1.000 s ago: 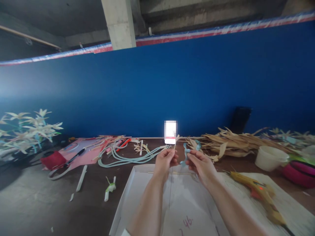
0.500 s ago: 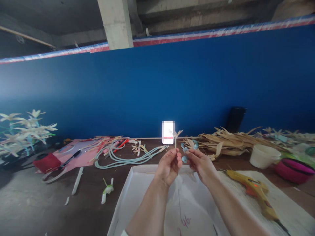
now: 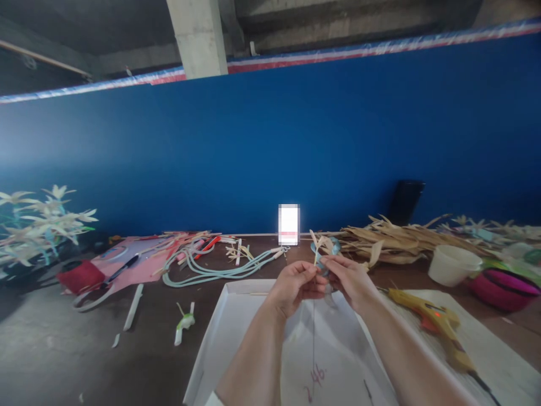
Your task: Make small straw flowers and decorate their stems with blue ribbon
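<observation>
My left hand (image 3: 293, 288) pinches a thin stem with a pale, split, straw-like tip (image 3: 315, 248); its thin dark lower length hangs down over the white box lid (image 3: 236, 332). Close against it, my right hand (image 3: 350, 283) has its fingers closed on a curled light-blue strip (image 3: 336, 246), which looks like ribbon or tape. The two hands' fingertips meet around the stem, so the exact contact between strip and stem is hidden. Both hands are above the far part of the lid.
A yellow glue gun (image 3: 443, 330) lies on a white cloth at right, near a white tub (image 3: 452, 265) and a pink pouch (image 3: 502, 288). Dried husks (image 3: 401, 242) lie behind. Light-blue cords (image 3: 211, 278), a red roll (image 3: 80, 276) and pale flowers (image 3: 54, 220) are leftward. A lit phone screen (image 3: 289, 223) stands ahead.
My left hand has moved right with the stem, bringing it against the blue strip in my right hand. The fingertips, apart before, now come together.
</observation>
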Available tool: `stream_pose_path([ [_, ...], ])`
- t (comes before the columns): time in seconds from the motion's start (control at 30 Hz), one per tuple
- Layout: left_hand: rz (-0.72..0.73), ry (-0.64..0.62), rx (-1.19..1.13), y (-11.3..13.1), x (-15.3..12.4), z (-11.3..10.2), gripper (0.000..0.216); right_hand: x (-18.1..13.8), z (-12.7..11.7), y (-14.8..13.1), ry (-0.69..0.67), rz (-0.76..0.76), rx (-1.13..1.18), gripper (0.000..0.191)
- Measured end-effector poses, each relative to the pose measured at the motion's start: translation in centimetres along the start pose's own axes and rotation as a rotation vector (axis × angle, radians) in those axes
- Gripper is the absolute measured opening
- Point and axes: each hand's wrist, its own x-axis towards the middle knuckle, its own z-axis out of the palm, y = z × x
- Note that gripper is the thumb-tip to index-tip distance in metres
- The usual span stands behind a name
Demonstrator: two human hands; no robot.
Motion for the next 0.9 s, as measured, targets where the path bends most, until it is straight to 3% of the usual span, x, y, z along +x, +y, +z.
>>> stream_pose_path([
  [0.43,-0.004,0.002,0.048,-0.09,0.07,0.07,0.029,-0.35,-0.26,-0.58,-0.019,-0.028,-0.038,0.032],
  [0.9,0.068,0.079,0.004,0.19,0.01,0.17,0.028,-0.4,0.0,-0.69,0.075,-0.084,-0.016,0.032],
])
